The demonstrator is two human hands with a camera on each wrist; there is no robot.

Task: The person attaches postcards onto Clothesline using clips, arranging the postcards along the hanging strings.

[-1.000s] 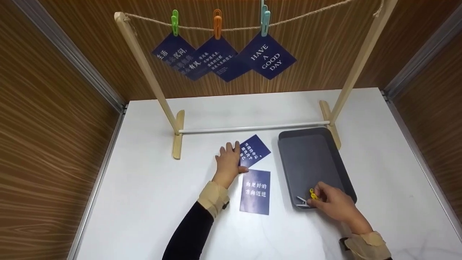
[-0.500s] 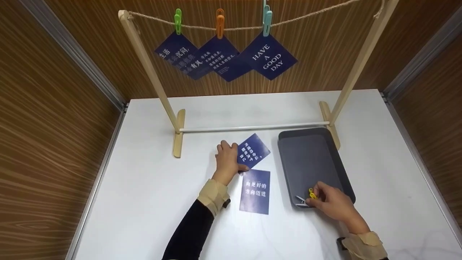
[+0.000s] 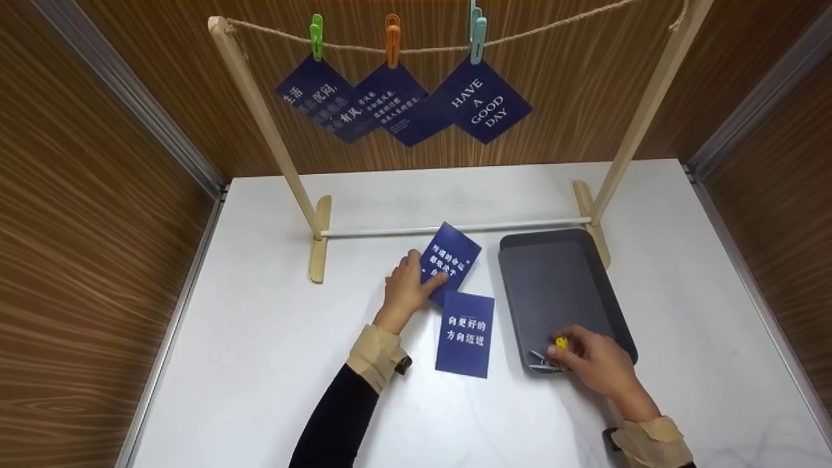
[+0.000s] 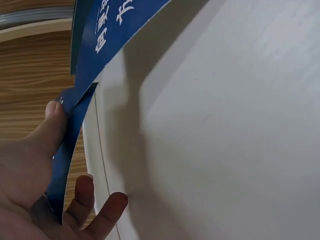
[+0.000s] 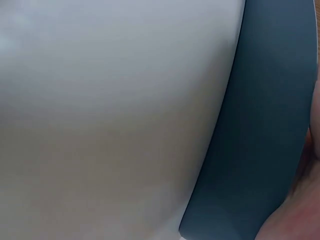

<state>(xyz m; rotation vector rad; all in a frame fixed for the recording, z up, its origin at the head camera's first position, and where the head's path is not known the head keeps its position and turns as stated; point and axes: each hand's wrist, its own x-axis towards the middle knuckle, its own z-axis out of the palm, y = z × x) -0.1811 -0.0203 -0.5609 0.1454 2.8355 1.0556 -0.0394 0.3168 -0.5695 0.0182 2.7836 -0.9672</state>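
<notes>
My left hand point(image 3: 408, 288) pinches a blue card point(image 3: 450, 260) by its lower edge, thumb on top, the card lifted off the white table point(image 3: 260, 338). In the left wrist view the thumb point(image 4: 50, 131) and fingers clamp that card point(image 4: 67, 150) edge-on. A second blue card point(image 3: 465, 333) lies flat just right of the hand. My right hand point(image 3: 588, 364) is in the near corner of the grey tray point(image 3: 552, 286), fingers curled round a yellow clothespin point(image 3: 561, 342); a white clothespin point(image 3: 541, 363) lies beside it.
A wooden rack point(image 3: 266, 136) with a rope point(image 3: 429, 47) stands at the back, its white crossbar point(image 3: 455, 228) low on the table. Three blue cards hang from green point(image 3: 316, 36), orange point(image 3: 392, 31) and teal point(image 3: 478, 38) pegs. Wood walls enclose three sides.
My left hand has taken hold of the upper card and lifted it up and away from the table. The right hand has stayed on the yellow clothespin in the tray.
</notes>
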